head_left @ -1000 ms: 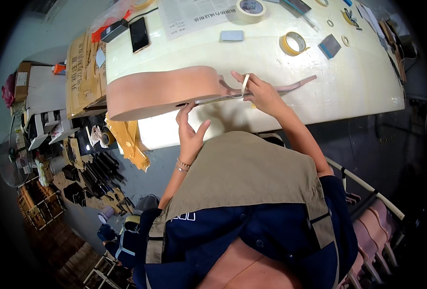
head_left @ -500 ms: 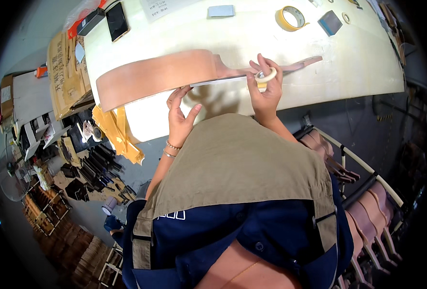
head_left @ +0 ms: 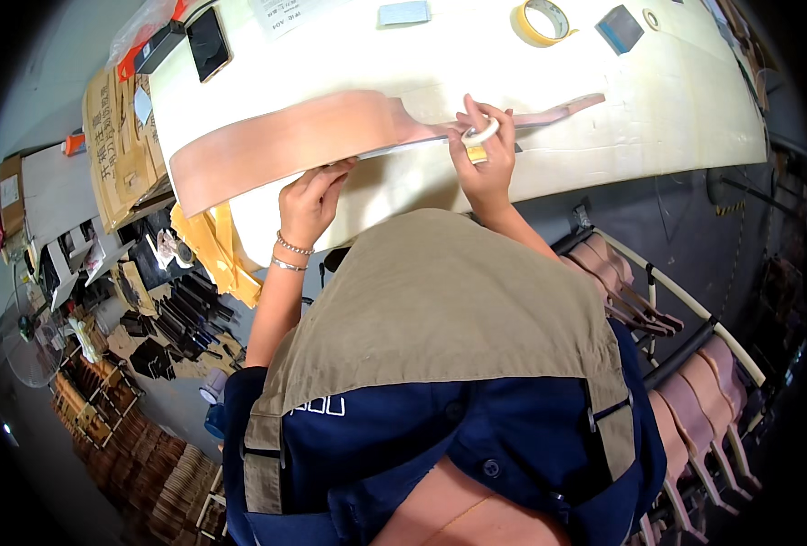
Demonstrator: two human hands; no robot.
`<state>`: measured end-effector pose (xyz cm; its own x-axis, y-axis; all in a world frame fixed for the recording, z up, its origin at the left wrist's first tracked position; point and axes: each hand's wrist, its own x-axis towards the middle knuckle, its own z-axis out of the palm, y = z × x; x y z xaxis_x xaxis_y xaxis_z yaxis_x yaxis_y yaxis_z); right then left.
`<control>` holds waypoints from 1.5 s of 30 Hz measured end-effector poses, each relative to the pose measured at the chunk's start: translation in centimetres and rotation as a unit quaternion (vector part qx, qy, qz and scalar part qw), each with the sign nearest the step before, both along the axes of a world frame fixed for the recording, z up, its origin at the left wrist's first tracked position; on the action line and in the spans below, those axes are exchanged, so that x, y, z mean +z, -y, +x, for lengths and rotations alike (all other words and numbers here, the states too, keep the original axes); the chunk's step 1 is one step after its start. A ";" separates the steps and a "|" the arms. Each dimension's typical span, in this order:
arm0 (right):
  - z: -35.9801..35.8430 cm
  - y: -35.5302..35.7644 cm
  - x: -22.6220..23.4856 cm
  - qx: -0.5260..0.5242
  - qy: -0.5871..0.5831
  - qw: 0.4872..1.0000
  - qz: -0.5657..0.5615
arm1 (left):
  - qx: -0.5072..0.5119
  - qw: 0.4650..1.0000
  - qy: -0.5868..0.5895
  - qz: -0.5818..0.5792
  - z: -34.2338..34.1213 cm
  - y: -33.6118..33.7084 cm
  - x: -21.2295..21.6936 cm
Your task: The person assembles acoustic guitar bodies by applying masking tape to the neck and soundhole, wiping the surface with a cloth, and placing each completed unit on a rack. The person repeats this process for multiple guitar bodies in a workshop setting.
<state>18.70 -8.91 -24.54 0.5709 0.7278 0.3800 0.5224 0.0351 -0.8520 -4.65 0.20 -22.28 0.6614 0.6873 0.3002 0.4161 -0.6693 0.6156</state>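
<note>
An unfinished guitar (head_left: 285,141) with a bare pinkish wood body rests on its side across the white table, its neck pointing right. A pale strip runs along the body's near edge. My left hand (head_left: 308,202) is closed at that edge, fingertips and thumb drawn together on it; exactly what they pinch is partly hidden. Beside the neck, my right hand (head_left: 489,177) carries a roll of cream masking tape (head_left: 484,136) hooked on its fingers. Something yellow shows below the roll, near the palm.
Farther back on the table (head_left: 658,118) lie a phone (head_left: 209,45), a light-blue block (head_left: 404,13), a yellow tape roll (head_left: 564,35) and a grey-blue pad (head_left: 619,30). Yellow strips (head_left: 208,246) hang off the left edge. A rack of guitar bodies (head_left: 695,391) stands at right.
My left hand has shifted left and its spread thumb has closed toward the fingers at the guitar's edge. My right hand has moved slightly left, still with the tape roll.
</note>
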 end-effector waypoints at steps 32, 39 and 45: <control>16.2 5.2 -4.3 -0.092 -0.190 0.976 0.049 | -0.064 0.970 -0.178 0.155 4.3 2.2 -0.3; 16.0 5.1 -4.5 -0.111 -0.172 0.978 0.050 | -0.083 0.966 -0.204 0.137 6.0 2.7 0.2; 16.1 5.2 -4.6 -0.133 -0.121 0.984 0.009 | -0.145 0.949 -0.217 0.180 9.4 2.8 -0.6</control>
<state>34.76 -14.06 -29.11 0.8157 0.5347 0.2210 0.2976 -0.0602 -0.9528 4.78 -2.63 -22.84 0.9217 0.3630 0.1369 0.3449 -0.9283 0.1390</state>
